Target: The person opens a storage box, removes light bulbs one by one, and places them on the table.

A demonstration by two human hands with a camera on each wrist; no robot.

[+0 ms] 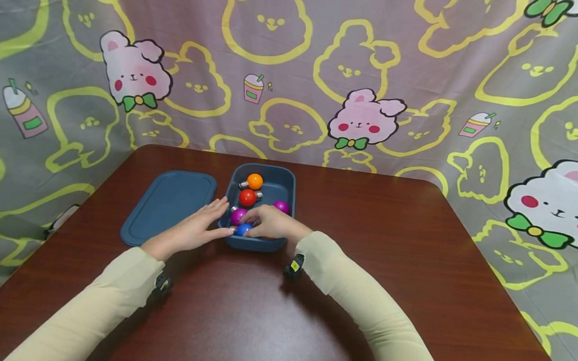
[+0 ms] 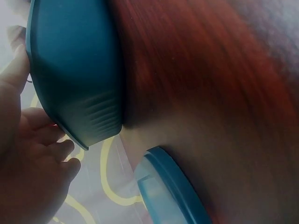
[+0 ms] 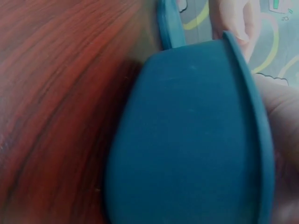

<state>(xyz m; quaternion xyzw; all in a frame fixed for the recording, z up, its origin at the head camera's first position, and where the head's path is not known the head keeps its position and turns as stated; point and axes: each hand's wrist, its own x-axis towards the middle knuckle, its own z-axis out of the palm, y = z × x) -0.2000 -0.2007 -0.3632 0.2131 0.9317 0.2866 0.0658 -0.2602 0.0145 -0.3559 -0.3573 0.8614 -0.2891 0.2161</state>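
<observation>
A dark blue plastic box (image 1: 255,244) stands on the table with several colored light bulbs inside. My right hand (image 1: 273,222) reaches over its near right part, finger and thumb curled at a blue bulb (image 1: 243,230). A purple bulb (image 1: 238,217) lies just beyond those fingertips. My left hand (image 1: 201,225) is at the left rim with fingers straight, its thumb pointing at the blue bulb's metal base. In the left wrist view that hand (image 2: 32,158) is beside the box wall (image 2: 77,60). The right wrist view shows mostly the box's outside (image 3: 187,135), hiding the right fingertips.
Farther back in the box lie an orange bulb (image 1: 255,181) and a red bulb (image 1: 247,197); another purple bulb (image 1: 281,207) is near the right wall. A matching blue lid (image 1: 171,205) lies left of the box. A patterned curtain (image 1: 283,84) hangs behind the brown table (image 1: 373,231).
</observation>
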